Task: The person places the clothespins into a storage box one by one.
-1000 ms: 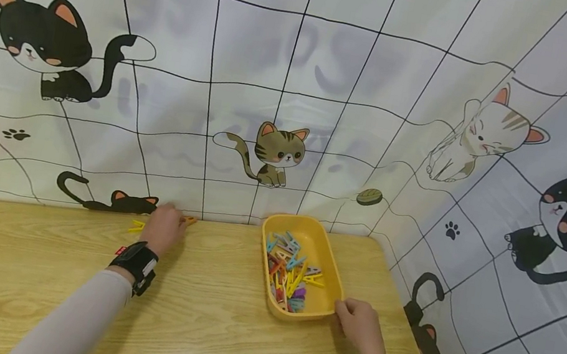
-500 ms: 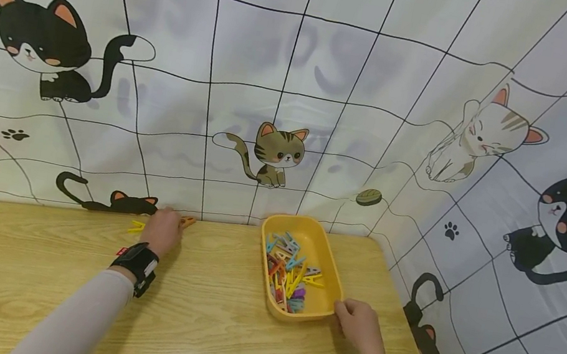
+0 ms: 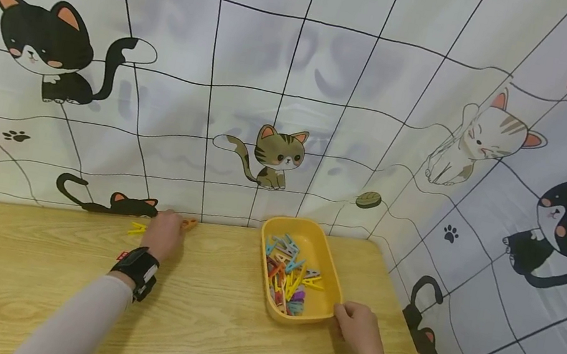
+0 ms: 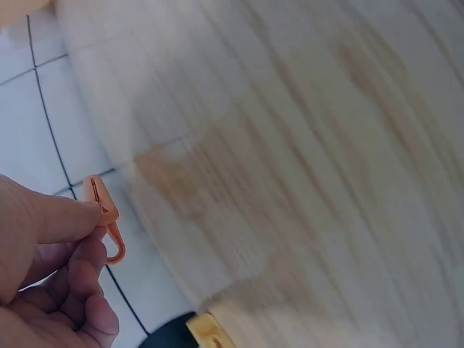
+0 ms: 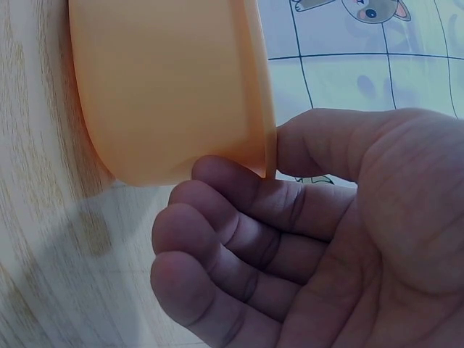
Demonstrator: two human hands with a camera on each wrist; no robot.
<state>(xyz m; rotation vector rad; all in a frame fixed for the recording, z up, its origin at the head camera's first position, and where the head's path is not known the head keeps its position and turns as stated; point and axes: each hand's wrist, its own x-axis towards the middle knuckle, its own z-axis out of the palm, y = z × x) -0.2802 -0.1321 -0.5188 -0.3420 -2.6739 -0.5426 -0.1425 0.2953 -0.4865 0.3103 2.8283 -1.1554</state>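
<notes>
At the far edge of the table my left hand pinches an orange clothespin between thumb and index finger; in the head view the clothespin's tip pokes out to the right of the hand. Just left of that hand lies a yellow clothespin, which shows as a yellow piece at the bottom of the left wrist view. My right hand grips the near right corner of a yellow plastic basket, thumb on one side of the rim and fingers on the other. Several clothespins in mixed colours lie in the basket.
The wooden table runs up to a white curtain printed with cats and grid lines at the back. Another curtain side borders the table on the right.
Both hands stay nearly where they were, the right one still holding the basket's corner. The whole head view has shifted slightly.
</notes>
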